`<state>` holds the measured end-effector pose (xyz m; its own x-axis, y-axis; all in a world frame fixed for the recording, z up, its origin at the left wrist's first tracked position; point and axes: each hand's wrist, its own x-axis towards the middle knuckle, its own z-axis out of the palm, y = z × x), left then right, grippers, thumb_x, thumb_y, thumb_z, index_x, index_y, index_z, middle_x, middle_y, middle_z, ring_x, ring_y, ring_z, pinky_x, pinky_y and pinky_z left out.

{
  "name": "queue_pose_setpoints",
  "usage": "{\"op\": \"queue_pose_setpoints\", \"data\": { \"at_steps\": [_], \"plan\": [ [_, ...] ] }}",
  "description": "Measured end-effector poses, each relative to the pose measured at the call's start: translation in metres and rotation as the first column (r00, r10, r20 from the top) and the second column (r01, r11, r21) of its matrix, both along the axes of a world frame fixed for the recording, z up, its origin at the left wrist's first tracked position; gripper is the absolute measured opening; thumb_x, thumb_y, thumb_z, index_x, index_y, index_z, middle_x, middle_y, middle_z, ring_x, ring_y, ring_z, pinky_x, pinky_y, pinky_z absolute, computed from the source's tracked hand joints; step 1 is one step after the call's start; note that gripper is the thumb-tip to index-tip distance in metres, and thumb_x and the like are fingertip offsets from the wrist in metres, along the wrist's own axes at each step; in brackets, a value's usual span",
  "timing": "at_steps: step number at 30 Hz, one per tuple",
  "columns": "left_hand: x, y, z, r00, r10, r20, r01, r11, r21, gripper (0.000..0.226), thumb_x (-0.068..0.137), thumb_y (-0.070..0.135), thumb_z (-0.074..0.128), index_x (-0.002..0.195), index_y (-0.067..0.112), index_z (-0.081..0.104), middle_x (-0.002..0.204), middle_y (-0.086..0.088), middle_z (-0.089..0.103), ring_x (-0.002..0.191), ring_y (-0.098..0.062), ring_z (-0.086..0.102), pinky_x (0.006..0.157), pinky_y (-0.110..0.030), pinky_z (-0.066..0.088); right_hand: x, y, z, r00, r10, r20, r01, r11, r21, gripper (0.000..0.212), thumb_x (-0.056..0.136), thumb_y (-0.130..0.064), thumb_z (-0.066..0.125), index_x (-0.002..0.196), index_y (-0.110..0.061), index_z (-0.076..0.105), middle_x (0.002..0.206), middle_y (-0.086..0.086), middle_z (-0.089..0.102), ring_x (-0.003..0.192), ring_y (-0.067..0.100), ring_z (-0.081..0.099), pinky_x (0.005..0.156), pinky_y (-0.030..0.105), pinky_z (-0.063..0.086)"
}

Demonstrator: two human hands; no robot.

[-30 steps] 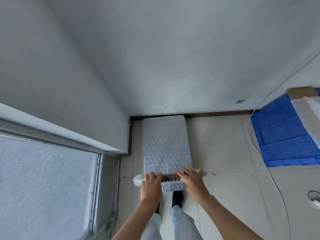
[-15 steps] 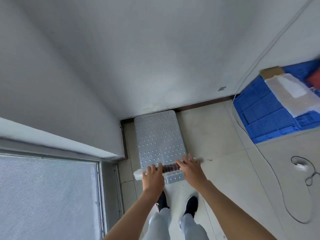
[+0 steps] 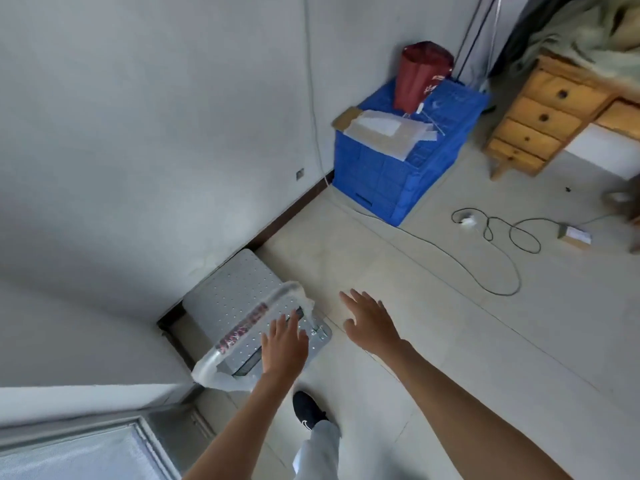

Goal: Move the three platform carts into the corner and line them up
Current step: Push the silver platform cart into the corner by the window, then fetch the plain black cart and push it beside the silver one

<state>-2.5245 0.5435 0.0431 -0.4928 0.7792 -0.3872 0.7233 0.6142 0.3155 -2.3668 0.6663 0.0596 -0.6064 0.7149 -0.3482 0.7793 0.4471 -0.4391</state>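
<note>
tiled floor (image 3: 433, 341), corner by the window: one platform cart (image 3: 239, 292) parked, two not in view.
left hand (image 3: 284, 344) spread flat above the wrapped handle (image 3: 242, 330), right hand (image 3: 369, 322) spread over bare floor, both gripping nothing; half a second ago both rested on the handle. cart sits against both walls; blue crate (image 3: 398, 168) and cable (image 3: 485, 265) lie beyond.

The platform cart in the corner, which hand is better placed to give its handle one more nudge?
Left. The left hand is open, right over the cart's wrapped handle. The right hand is open over bare floor, beside the cart.
</note>
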Motion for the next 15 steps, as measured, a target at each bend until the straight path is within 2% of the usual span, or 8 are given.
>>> {"op": "queue_pose_setpoints", "data": {
  "at_steps": [5,9,13,15],
  "plan": [
    [0.134,0.039,0.022,0.967,-0.252,-0.023,0.253,0.964,0.084,0.057,0.098,0.043,0.03,0.15,0.024,0.015,0.156,-0.007,0.027,0.144,-0.027,0.02,0.118,-0.048,0.018,0.172,-0.019,0.026,0.971,-0.238,-0.036,0.241,0.966,0.097,0.056,0.093,-0.034,0.039,0.147,-0.029,0.025,0.154,0.002,0.029,0.142,0.026,0.019,0.115,0.052,0.015],
    [0.28,0.05,0.043,0.894,-0.449,-0.011,0.446,0.884,0.145,0.06,0.098,0.046,0.033,0.151,0.025,0.017,0.157,-0.005,0.026,0.145,-0.027,0.018,0.117,-0.05,0.016,0.33,-0.05,0.04,0.89,-0.454,-0.028,0.453,0.881,0.137,0.056,0.095,-0.044,0.035,0.148,-0.029,0.023,0.155,0.002,0.026,0.143,0.025,0.017,0.116,0.051,0.011],
    [0.422,0.046,0.055,0.753,-0.658,0.011,0.647,0.744,0.167,0.06,0.098,0.049,0.03,0.151,0.029,0.012,0.159,-0.002,0.02,0.147,-0.023,0.012,0.119,-0.05,0.01,0.469,-0.093,0.05,0.758,-0.652,0.0,0.644,0.748,0.162,0.058,0.095,-0.051,0.028,0.148,-0.03,0.019,0.157,0.001,0.023,0.144,0.025,0.015,0.116,0.052,0.011],
    [0.494,0.041,0.062,0.65,-0.759,0.021,0.745,0.643,0.181,0.06,0.098,0.049,0.029,0.151,0.029,0.01,0.159,-0.001,0.018,0.147,-0.023,0.01,0.119,-0.05,0.01,0.533,-0.12,0.056,0.673,-0.74,0.01,0.729,0.665,0.163,0.059,0.094,-0.052,0.028,0.148,-0.03,0.018,0.157,0.002,0.023,0.144,0.026,0.016,0.116,0.054,0.012]
  ]
}}
